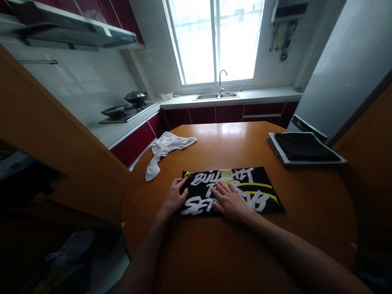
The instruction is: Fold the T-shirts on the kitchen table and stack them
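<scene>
Pressing lightly on the cloth, the right hand lies palm down near its middle, fingers spread apart. The left hand rests at its left edge, thumb and fingers apart too. The cloth, black with white lettering and yellow streaks, sits folded flat on the near half of the table. Beyond it, I see a crumpled white garment on the left and a dark stack on the right. Farther back are two pans on the hob, then the sink below a bright window.
</scene>
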Demonstrator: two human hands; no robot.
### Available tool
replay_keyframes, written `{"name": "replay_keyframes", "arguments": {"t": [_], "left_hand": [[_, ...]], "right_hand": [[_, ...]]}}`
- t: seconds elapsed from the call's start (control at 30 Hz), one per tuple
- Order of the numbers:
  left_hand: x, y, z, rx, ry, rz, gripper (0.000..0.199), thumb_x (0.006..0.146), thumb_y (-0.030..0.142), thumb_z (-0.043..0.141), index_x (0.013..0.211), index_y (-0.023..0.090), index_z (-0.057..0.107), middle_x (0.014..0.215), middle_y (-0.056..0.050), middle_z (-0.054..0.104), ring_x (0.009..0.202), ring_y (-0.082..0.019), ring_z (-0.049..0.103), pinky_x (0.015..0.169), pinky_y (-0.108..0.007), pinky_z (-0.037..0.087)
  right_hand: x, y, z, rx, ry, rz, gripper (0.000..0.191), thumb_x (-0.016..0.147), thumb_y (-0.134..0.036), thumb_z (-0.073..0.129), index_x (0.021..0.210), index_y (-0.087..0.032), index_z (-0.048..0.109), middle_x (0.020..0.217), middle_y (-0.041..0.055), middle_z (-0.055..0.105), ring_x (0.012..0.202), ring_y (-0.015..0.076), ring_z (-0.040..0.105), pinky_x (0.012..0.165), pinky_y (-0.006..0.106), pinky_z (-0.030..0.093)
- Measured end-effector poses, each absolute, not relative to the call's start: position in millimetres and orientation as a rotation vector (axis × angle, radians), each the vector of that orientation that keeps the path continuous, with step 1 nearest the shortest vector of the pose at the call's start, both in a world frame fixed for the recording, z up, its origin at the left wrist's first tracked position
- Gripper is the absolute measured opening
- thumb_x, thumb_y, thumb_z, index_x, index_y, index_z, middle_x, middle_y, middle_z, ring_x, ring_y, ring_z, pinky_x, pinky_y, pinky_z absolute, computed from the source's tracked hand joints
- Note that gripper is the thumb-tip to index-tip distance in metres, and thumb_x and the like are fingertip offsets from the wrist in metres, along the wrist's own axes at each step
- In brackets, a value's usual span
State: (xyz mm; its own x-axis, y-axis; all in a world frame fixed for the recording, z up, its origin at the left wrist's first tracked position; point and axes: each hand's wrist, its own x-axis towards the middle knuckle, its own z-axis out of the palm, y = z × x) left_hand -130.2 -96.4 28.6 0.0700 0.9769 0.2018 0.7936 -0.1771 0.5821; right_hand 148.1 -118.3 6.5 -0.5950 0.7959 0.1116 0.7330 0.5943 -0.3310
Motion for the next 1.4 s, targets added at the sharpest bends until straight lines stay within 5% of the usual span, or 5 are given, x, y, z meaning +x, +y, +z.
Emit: {"name": "replay_keyframes", "arguments": {"t": [0.63, 0.9, 1.13, 1.27, 1.4], "left_hand": [[-161.6, -83.0, 34.7, 1.912, 1.918, 0.767, 0.061, 0.078, 0.028, 0.059, 0.137, 0.016, 0.060, 0.122, -0.009, 0.058, 0.117, -0.025, 0.059, 0.109, -0.037, 0.044], [-129.2, -73.9, 99.2, 2.092, 1.752, 0.692, 0.065, 0.079, 0.029, 0.057, 0.142, 0.015, 0.056, 0.128, -0.011, 0.056, 0.122, -0.025, 0.056, 0.111, -0.034, 0.041], [-46.1, -66.3, 127.1, 2.217, 1.402, 0.685, 0.061, 0.079, 0.022, 0.060, 0.140, 0.015, 0.058, 0.125, -0.011, 0.056, 0.119, -0.024, 0.057, 0.108, -0.031, 0.044], [11.3, -69.0, 99.4, 2.188, 1.247, 0.762, 0.057, 0.080, 0.016, 0.061, 0.137, 0.016, 0.061, 0.120, -0.011, 0.055, 0.114, -0.023, 0.058, 0.106, -0.033, 0.046], [51.5, -77.1, 57.8, 1.987, 1.114, 0.757, 0.068, 0.081, 0.019, 0.065, 0.147, 0.020, 0.048, 0.128, -0.012, 0.051, 0.085, -0.015, 0.062, 0.082, -0.030, 0.057]], "right_hand": [[151.9, -119.0, 15.2, -1.223, -2.523, 0.388, 0.061, 0.100, -0.049, 0.043, 0.153, -0.018, 0.042, 0.163, 0.0133, 0.029, 0.153, 0.0288, 0.020, 0.123, 0.055, 0.015], [162.2, -111.3, 28.9, -1.182, -1.992, 0.548, 0.045, 0.099, -0.037, 0.043, 0.134, -0.017, 0.063, 0.141, 0.0130, 0.059, 0.134, 0.0244, 0.051, 0.115, 0.042, 0.039], [174.4, -97.0, 35.3, -1.126, -1.543, 0.957, 0.050, 0.095, -0.049, 0.045, 0.124, -0.015, 0.067, 0.124, 0.0150, 0.068, 0.101, 0.0258, 0.068, 0.079, 0.038, 0.059], [184.7, -89.3, 38.5, -1.087, -1.335, 1.209, 0.058, 0.093, -0.059, 0.042, 0.118, -0.014, 0.067, 0.100, 0.0117, 0.071, 0.073, 0.0199, 0.067, 0.054, 0.029, 0.053], [197.5, -77.4, 30.4, -1.173, -1.310, 1.148, 0.054, 0.087, -0.062, 0.049, 0.083, -0.012, 0.071, 0.073, 0.0059, 0.067, 0.063, 0.0172, 0.060, 0.054, 0.027, 0.047]]}}
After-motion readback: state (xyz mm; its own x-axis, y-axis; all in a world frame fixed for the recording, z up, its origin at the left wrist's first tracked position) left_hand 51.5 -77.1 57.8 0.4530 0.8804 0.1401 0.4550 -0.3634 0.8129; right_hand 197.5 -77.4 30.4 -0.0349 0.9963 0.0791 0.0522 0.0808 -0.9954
